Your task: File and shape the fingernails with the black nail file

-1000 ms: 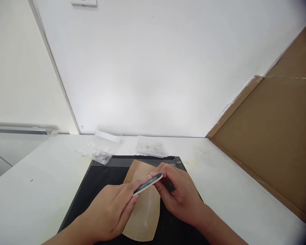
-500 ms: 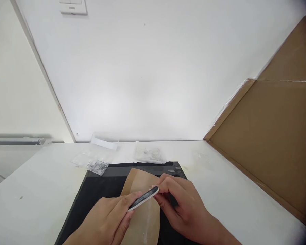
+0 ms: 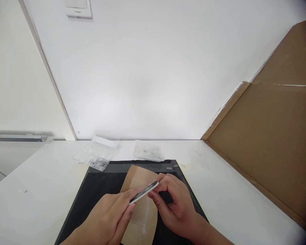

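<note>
A flat strip with a dark, worn face and a white edge (image 3: 144,192) is tilted up to the right above a brown sheet (image 3: 142,217). My left hand (image 3: 112,212) pinches its lower left end between thumb and fingers. My right hand (image 3: 174,204) is closed at the strip's upper right end, thumb and index finger together; whatever lies between those fingertips is too small to make out. Beneath both hands, the brown sheet lies on a black mat (image 3: 99,183).
Behind the mat lie a clear plastic bag (image 3: 88,153), a small clear frame with parts (image 3: 99,164) and a transparent packet (image 3: 149,152). Two small clear pieces rest at the mat's back right corner. A cardboard panel (image 3: 265,146) stands on the right.
The strip has turned so its dark face shows less. My right thumb has come lower and left, under the strip's end. The view has shifted slightly.
</note>
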A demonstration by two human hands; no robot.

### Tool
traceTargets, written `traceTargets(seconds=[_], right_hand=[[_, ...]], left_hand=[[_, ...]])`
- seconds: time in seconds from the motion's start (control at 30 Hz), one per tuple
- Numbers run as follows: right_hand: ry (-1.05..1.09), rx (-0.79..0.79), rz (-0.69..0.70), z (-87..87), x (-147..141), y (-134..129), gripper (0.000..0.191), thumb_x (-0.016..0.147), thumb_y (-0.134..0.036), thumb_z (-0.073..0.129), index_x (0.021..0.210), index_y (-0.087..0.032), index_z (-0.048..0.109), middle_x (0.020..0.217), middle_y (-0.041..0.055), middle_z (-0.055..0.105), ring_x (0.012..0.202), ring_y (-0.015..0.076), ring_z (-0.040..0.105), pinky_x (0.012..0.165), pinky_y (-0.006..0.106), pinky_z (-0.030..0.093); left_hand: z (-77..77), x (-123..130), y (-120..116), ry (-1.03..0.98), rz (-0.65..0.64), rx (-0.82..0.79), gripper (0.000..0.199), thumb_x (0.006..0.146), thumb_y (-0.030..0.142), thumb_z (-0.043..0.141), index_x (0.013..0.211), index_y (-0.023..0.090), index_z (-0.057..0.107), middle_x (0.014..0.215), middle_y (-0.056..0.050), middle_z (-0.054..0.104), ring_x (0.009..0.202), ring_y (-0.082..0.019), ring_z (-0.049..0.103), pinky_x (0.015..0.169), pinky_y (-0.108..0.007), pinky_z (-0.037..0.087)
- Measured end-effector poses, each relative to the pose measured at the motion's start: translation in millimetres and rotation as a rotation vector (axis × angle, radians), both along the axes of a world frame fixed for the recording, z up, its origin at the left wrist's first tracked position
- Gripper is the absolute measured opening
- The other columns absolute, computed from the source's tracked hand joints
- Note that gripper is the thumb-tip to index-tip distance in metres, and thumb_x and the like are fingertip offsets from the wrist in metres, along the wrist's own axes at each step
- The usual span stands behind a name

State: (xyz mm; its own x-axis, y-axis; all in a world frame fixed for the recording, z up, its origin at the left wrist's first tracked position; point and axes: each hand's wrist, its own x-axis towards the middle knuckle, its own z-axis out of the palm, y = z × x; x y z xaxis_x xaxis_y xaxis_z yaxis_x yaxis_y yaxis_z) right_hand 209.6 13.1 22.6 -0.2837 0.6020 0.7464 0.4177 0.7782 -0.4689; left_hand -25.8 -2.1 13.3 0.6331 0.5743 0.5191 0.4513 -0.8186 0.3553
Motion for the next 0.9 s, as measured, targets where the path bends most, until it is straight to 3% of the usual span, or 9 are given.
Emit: traceTargets(seconds=[0.63, 0.9], right_hand=[[-0.089, 0.095, -0.034, -4.2, -1.5, 5.2, 0.012, 0.094, -0.016, 0.064, 0.091, -0.024, 0.056, 0.078, -0.0016, 0.07, 0.071, 0.0154, 0.065, 0.069, 0.033, 0.046], [-0.179, 0.094, 0.026, -8.6, 2.1, 6.8, 0.013, 0.094, -0.015, 0.066, 0.092, -0.023, 0.056, 0.073, -0.0032, 0.066, 0.065, 0.0136, 0.057, 0.069, 0.033, 0.038]], left_hand=[[1.2, -6.4, 5.0, 0.012, 0.023, 0.019, 0.051, 0.108, 0.021, 0.036, 0.158, 0.022, 0.034, 0.133, -0.012, 0.07, 0.102, -0.02, 0.076, 0.086, -0.028, 0.063], [19.7, -11.7, -3.0, 0.003, 0.054, 0.059, 0.047, 0.108, 0.021, 0.037, 0.155, 0.022, 0.037, 0.128, -0.01, 0.072, 0.099, -0.02, 0.075, 0.079, -0.026, 0.061]])
